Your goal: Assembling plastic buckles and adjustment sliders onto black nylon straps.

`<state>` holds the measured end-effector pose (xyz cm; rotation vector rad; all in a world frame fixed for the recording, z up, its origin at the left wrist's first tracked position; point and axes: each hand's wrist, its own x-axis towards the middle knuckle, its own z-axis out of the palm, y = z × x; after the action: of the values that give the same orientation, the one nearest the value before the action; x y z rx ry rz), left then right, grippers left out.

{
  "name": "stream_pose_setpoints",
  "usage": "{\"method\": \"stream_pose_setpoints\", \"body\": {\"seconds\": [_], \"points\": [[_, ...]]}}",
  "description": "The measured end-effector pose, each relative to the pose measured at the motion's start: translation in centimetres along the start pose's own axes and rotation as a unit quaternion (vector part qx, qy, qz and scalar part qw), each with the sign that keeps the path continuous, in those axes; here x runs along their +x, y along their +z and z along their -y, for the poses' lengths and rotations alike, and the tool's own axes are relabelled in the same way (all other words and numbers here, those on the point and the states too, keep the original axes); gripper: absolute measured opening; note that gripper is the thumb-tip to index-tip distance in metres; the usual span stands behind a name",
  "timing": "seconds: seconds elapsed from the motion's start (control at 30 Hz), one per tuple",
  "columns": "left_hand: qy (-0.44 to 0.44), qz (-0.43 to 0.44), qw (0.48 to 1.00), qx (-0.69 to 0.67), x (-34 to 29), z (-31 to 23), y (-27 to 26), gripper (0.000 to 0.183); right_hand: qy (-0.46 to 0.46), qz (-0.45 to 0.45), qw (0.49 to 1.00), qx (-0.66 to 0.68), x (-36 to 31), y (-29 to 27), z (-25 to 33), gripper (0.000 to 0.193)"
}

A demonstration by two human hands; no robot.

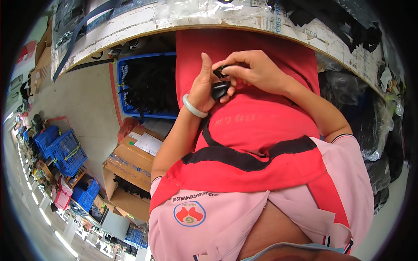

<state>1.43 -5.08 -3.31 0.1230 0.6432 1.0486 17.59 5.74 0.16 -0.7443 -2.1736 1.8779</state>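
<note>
Over the red apron (261, 113) on my lap, both hands are close together. My left hand (202, 89) is palm up with the thumb raised, its fingers curled round a glossy black plastic piece (220, 90). From the right, my right hand (257, 69) pinches a smaller black piece (220, 72) between thumb and fingertips, just above the glossy one. Whether the two pieces are joined is hidden by the fingers. A pale bangle (194, 107) circles my left wrist.
A worktable (152, 19) edge runs ahead of me, with black straps (344, 26) and clear plastic on it. To the left stand a blue crate (119, 98) of black items and an open cardboard box (130, 161). Dark plastic bags (361, 113) lie at the right.
</note>
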Motion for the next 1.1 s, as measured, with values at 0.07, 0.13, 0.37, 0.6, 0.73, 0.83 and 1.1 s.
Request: {"method": "stream_pose_setpoints", "body": {"seconds": [0.07, 0.13, 0.37, 0.6, 0.73, 0.83, 1.1], "points": [[0.023, -0.038, 0.999, -0.004, 0.4, 0.0, -0.3, 0.065, 0.121, -0.025, 0.978, 0.168, -0.2, -0.9, -0.4, 0.020], [0.081, -0.059, 0.995, 0.012, 0.8, 0.1, -1.0, 0.039, 0.145, -0.054, 0.959, 0.238, -0.4, -1.4, -1.4, 0.020], [0.168, -0.097, 0.979, 0.069, 3.1, 1.7, 0.5, 0.015, 0.119, -0.033, 0.950, 0.286, -0.7, -1.5, -2.1, 0.017], [0.103, -0.114, 0.986, 0.067, 3.0, -0.9, 0.7, 0.015, -0.162, -0.367, 0.842, -0.361, 0.7, -13.5, -0.6, 0.016], [0.072, -0.085, 0.991, 0.077, 4.0, -0.9, 0.7, 0.014, -0.140, -0.400, 0.751, -0.507, 2.5, -17.7, -5.7, 0.016], [0.092, -0.132, 0.983, 0.085, 4.0, -0.5, 1.3, 0.014, -0.145, -0.422, 0.769, -0.457, 1.8, -17.3, -5.4, 0.017], [0.117, -0.166, 0.967, 0.155, 4.1, -1.0, 2.7, 0.019, -0.165, -0.343, 0.844, -0.377, -1.2, -10.9, 1.4, 0.014]]}}
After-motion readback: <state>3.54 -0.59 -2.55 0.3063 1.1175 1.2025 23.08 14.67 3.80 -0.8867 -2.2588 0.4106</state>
